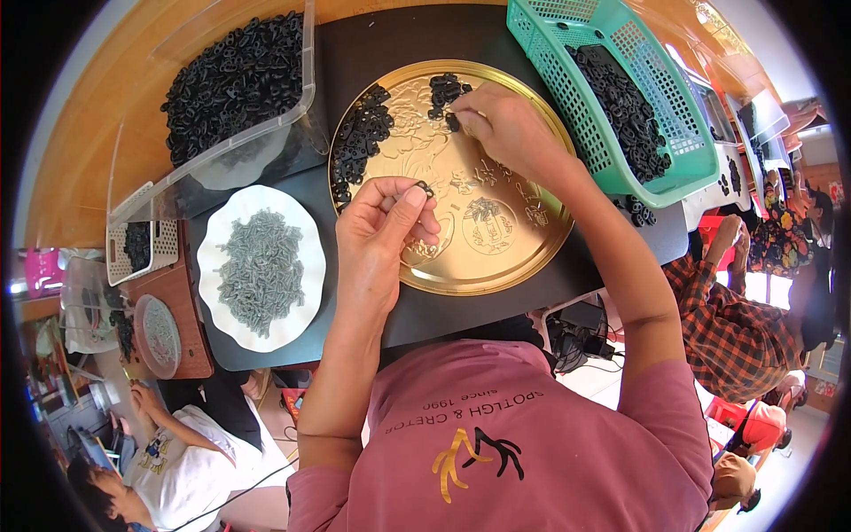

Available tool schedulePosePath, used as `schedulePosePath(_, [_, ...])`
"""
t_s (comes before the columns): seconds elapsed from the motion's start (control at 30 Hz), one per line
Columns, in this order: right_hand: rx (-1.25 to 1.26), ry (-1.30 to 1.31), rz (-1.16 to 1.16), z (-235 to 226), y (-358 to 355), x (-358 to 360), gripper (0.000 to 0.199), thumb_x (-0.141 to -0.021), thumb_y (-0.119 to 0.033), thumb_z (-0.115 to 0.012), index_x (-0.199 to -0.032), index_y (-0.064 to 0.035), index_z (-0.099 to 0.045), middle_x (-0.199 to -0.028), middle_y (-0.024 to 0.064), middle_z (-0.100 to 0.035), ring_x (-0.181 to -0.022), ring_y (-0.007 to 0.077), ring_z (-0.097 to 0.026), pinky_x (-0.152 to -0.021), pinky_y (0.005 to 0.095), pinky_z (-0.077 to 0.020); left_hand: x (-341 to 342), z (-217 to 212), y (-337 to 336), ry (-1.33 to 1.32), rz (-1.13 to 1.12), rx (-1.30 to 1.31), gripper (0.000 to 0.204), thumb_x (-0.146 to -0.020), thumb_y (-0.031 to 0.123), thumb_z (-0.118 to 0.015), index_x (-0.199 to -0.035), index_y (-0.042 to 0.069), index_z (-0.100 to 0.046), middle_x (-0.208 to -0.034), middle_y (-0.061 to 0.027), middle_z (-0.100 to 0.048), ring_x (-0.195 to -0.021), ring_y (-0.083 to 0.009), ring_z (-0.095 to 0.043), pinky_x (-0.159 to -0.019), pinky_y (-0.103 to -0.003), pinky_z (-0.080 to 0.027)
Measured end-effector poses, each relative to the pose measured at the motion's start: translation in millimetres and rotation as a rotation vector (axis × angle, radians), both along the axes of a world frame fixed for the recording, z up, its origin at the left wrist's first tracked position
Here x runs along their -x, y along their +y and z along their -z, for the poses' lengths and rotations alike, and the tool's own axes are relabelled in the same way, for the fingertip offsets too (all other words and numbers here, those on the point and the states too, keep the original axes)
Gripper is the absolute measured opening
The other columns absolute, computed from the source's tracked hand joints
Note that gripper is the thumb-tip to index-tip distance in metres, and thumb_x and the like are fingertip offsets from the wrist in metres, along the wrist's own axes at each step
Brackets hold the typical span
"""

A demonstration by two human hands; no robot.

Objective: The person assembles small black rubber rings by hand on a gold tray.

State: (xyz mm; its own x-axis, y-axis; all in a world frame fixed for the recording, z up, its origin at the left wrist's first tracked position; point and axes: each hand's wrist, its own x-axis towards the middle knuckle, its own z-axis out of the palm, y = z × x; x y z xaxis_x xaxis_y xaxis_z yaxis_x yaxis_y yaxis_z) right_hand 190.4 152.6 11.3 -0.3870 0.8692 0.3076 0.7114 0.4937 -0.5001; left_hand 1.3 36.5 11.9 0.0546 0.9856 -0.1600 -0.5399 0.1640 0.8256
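Over the near left part of a round gold tray [425,285], my left hand [387,217] pinches a small black plastic part [425,189] between thumb and fingers. My right hand [505,120] reaches to the tray's far side, its fingertips at a little pile of the same black parts [446,93]. Whether those fingers grip a piece is hard to make out. Along the tray's left rim lies a larger heap of black parts [362,133]. Small metal pins [487,173] are scattered on the tray's right half, partly below my right forearm.
A clear plastic bin [308,89] full of black parts stands far left. Nearer is a white scalloped plate [213,293] of small grey cylindrical pieces [270,270]. A green basket [691,177] with black parts borders the tray's right. Other people sit at both sides.
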Motion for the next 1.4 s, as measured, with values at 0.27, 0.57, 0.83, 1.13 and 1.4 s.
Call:
schedulePosePath(0.27, [0.109,-0.024,-0.117,-4.7,-3.9,7.4,0.017,-0.084,-0.013,-0.062,-0.093,0.0008,-0.065,-0.091,0.0154,-0.063,-0.081,0.0286,-0.063,-0.074,0.0363,-0.0491,-1.0,-0.1,0.4,0.024,0.021,-0.002,0.014,-0.091,0.009,-0.061,-0.099,-0.002,-0.057,-0.081,-0.0086,-0.064,-0.065,-0.0111,-0.06,-0.06,-0.022,-0.05])
schedulePosePath(0.57, [-0.116,-0.018,0.054,3.6,16.1,-0.8,0.02,-0.085,-0.012,-0.056,-0.098,-0.0025,-0.067,-0.095,0.0167,-0.062,-0.081,0.0365,-0.062,-0.076,0.0422,-0.0493,-1.6,-0.2,0.6,0.041,0.04,0.006,0.014,-0.091,0.009,-0.061,-0.098,-0.002,-0.057,-0.081,-0.0083,-0.064,-0.065,-0.0109,-0.06,-0.059,-0.023,-0.05])
schedulePosePath(0.83, [-0.053,0.008,0.049,-1.3,11.7,-7.3,0.02,-0.088,-0.013,-0.056,-0.102,-0.0042,-0.067,-0.095,0.0158,-0.061,-0.085,0.034,-0.061,-0.078,0.0402,-0.0483,-1.8,0.4,0.4,0.041,0.05,0.004,0.015,-0.091,0.01,-0.062,-0.098,-0.002,-0.057,-0.081,-0.0083,-0.064,-0.065,-0.011,-0.06,-0.059,-0.023,-0.05])
schedulePosePath(1.13, [-0.045,-0.072,0.013,-0.1,24.0,-1.7,0.018,-0.085,-0.016,-0.06,-0.096,-0.0034,-0.068,-0.091,0.0139,-0.064,-0.087,0.032,-0.062,-0.078,0.0376,-0.0485,-1.9,0.3,0.4,0.035,0.047,0.004,0.014,-0.091,0.009,-0.061,-0.099,-0.002,-0.058,-0.082,-0.0089,-0.063,-0.064,-0.0115,-0.06,-0.058,-0.023,-0.05])
schedulePosePath(1.4, [0.16,-0.198,0.011,-10.8,29.7,5.9,0.018,-0.08,-0.017,-0.066,-0.091,-0.0029,-0.067,-0.084,0.0133,-0.067,-0.082,0.0291,-0.064,-0.075,0.0377,-0.0492,-0.4,2.3,0.7,0.041,0.042,0.004,0.014,-0.091,0.009,-0.061,-0.099,-0.002,-0.058,-0.083,-0.0092,-0.063,-0.064,-0.0115,-0.06,-0.058,-0.023,-0.05])
